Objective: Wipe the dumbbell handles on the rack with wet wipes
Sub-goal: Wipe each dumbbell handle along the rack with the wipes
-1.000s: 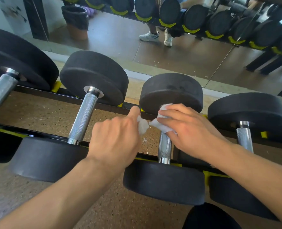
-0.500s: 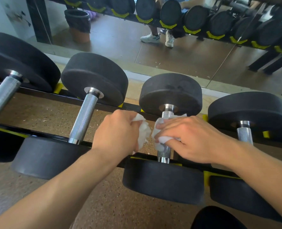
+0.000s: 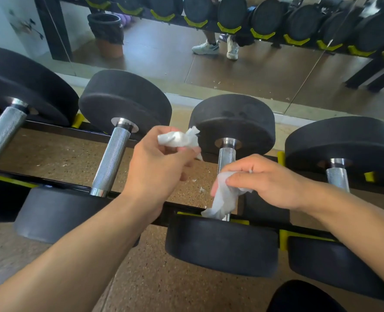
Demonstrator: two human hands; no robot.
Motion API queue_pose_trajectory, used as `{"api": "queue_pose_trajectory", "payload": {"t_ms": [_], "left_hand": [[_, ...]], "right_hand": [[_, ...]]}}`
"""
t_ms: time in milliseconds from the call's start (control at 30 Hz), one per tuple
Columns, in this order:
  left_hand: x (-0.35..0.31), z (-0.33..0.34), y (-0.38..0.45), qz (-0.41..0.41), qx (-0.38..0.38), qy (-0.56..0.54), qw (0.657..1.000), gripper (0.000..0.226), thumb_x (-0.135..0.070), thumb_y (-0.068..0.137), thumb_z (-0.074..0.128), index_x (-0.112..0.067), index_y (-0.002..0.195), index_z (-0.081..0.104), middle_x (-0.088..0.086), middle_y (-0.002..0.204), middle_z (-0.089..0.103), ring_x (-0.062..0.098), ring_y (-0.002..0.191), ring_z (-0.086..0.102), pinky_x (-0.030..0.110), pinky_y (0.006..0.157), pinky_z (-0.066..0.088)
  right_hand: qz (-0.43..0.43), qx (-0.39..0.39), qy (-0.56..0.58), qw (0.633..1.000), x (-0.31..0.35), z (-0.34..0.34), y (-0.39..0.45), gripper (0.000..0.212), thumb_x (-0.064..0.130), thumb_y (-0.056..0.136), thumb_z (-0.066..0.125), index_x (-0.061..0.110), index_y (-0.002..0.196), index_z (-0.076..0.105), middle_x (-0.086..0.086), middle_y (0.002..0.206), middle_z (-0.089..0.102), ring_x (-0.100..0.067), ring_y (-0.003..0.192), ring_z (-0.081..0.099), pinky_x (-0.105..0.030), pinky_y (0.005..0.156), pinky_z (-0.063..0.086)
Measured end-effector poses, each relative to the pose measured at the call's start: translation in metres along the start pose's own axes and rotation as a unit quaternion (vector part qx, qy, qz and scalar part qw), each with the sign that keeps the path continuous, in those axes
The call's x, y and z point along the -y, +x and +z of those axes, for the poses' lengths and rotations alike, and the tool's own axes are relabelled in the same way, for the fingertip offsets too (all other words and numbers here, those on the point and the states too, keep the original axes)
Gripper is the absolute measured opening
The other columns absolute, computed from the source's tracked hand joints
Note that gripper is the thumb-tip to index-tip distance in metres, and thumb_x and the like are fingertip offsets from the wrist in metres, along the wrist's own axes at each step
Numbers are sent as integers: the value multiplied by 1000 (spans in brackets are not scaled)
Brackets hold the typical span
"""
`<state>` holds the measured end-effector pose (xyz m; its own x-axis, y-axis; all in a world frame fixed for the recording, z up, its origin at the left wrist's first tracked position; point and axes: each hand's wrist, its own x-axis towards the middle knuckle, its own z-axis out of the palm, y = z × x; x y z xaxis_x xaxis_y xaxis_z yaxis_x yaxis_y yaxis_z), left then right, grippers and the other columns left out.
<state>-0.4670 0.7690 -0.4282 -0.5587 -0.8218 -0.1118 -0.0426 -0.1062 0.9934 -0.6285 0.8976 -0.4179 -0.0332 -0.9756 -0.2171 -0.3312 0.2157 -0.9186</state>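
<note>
Wipe [image 3: 225, 199] dragged down handle [image 3: 226, 154] in right hand [image 3: 267, 183] grip; left hand [image 3: 157, 163] lifted away clutching scrap [image 3: 177, 138] (handle nearly done).

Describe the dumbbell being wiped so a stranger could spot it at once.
On the rack before the mirror, it is the third dumbbell from the left. Only its handle has the right hand pressing a white wipe around it.

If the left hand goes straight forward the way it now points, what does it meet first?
Probably the far black weight of the dumbbell being wiped: the left hand and its crumpled wipe already sit at its edge, though depth is unclear.
</note>
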Motion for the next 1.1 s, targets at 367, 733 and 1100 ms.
{"api": "queue_pose_trajectory", "payload": {"t_ms": [367,733,1100], "left_hand": [[-6,8,-3,-70,31,-113,991,28,-4,104,38,-9,104,66,12,88,77,26,73,75,31,54,56],[1,10,2,-69,-121,-107,984,14,-28,88,66,-31,86,79,-7,75,71,12,71,62,45,92,54],[19,22,-15,-88,-108,-21,990,40,-7,98,42,-34,108,70,-5,103,68,-6,52,55,15,50,47]], "right_hand": [[-161,-339,-136,917,3,8,-4,27,18,100,45,28,106,70,14,99,70,-3,98,62,-20,78,45],[-160,-69,-563,808,-23,8,6,35,29,99,44,18,108,75,5,119,71,-14,130,53,-32,118,32],[-234,-528,-128,806,6,4,4,27,2,101,45,17,113,63,16,105,65,6,98,61,-14,81,47]]}}
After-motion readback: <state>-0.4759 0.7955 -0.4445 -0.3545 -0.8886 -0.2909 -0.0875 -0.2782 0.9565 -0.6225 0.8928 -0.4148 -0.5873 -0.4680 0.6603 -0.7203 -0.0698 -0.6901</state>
